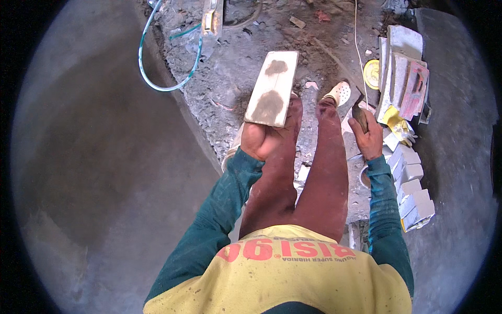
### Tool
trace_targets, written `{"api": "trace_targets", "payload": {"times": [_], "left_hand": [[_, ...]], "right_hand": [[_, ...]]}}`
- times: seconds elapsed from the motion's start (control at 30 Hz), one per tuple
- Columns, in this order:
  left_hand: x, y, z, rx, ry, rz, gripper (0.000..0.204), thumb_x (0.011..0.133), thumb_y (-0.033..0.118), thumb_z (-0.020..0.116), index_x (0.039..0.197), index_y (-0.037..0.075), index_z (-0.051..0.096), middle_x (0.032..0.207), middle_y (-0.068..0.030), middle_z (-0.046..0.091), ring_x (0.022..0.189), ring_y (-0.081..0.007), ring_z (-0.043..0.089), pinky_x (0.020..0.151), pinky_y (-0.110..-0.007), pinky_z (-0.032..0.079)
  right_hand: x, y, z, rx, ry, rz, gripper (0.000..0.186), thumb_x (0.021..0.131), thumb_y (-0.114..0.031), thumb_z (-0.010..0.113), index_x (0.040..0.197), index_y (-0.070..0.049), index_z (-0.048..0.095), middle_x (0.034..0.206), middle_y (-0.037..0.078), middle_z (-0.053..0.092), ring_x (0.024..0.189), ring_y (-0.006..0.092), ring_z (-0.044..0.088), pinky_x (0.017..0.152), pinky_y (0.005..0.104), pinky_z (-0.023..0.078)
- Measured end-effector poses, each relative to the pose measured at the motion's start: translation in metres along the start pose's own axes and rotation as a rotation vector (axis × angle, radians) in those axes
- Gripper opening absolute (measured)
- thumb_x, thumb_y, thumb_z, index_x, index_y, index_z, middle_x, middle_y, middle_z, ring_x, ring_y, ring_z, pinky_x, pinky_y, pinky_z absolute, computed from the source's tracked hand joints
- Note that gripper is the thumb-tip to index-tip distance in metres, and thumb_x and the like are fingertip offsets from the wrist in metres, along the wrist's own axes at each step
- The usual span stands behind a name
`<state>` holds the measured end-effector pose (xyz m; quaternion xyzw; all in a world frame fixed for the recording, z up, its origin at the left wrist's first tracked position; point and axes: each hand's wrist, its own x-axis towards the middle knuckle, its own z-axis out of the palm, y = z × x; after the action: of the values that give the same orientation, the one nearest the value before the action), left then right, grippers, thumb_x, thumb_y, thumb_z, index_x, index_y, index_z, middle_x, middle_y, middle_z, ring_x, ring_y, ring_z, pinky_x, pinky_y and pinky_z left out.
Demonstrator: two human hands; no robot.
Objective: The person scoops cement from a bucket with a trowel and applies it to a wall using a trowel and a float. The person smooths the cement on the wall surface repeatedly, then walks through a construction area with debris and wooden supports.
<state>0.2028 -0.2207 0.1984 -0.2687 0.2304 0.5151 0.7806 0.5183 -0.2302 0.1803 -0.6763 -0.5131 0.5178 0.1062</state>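
My left hand grips the lower end of a pale rectangular tile, held up in front of my legs. Two patches of grey mortar lie on its upper face. Out to the right, my right hand is closed round the dark handle of a small trowel-like tool. Its blade points away from me and shows only as a thin dark edge, so its exact kind is unclear. A crumpled yellow-and-white glove lies just right of that hand.
A stack of slabs and a pinkish float-like piece lie far right, beside a yellow round lid. Pale blocks line the right side. A looped hose lies far left. Rubble covers the rough ground; a pale container is partly hidden.
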Motion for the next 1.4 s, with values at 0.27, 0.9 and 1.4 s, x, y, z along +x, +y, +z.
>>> {"api": "trace_targets", "payload": {"times": [0.27, 0.9, 1.4], "left_hand": [[0.009, -0.014, 0.036, -0.690, 0.000, -0.129, 0.024, 0.097, 0.000, 0.056, 0.120, -0.005, 0.052, 0.091, -0.0036, 0.044, 0.077, -0.0136, 0.043, 0.063, -0.028, 0.044], [0.073, 0.031, 0.038, -0.107, 0.342, 0.134, 0.026, 0.104, 0.019, 0.064, 0.116, -0.004, 0.062, 0.110, -0.0161, 0.065, 0.101, -0.0297, 0.065, 0.081, -0.036, 0.062], [0.085, 0.050, 0.058, -0.215, 0.357, -0.040, 0.026, 0.103, 0.013, 0.063, 0.121, -0.004, 0.058, 0.114, -0.0162, 0.062, 0.099, -0.0293, 0.066, 0.077, -0.036, 0.062]], "right_hand": [[-0.041, -0.015, 0.012, 0.107, -0.071, -0.012, 0.052, 0.095, -0.037, 0.074, 0.129, 0.000, 0.063, 0.105, 0.023, 0.074, 0.099, 0.0336, 0.074, 0.084, 0.0417, 0.055], [-0.029, -0.011, -0.017, 0.336, -0.282, 0.185, 0.041, 0.097, -0.029, 0.072, 0.126, 0.000, 0.063, 0.085, 0.010, 0.068, 0.071, 0.0152, 0.064, 0.063, 0.0322, 0.050], [-0.001, -0.020, -0.012, -0.004, -0.183, -0.109, 0.041, 0.097, -0.035, 0.071, 0.124, -0.005, 0.066, 0.097, 0.020, 0.073, 0.090, 0.0338, 0.073, 0.080, 0.0410, 0.054]]}}
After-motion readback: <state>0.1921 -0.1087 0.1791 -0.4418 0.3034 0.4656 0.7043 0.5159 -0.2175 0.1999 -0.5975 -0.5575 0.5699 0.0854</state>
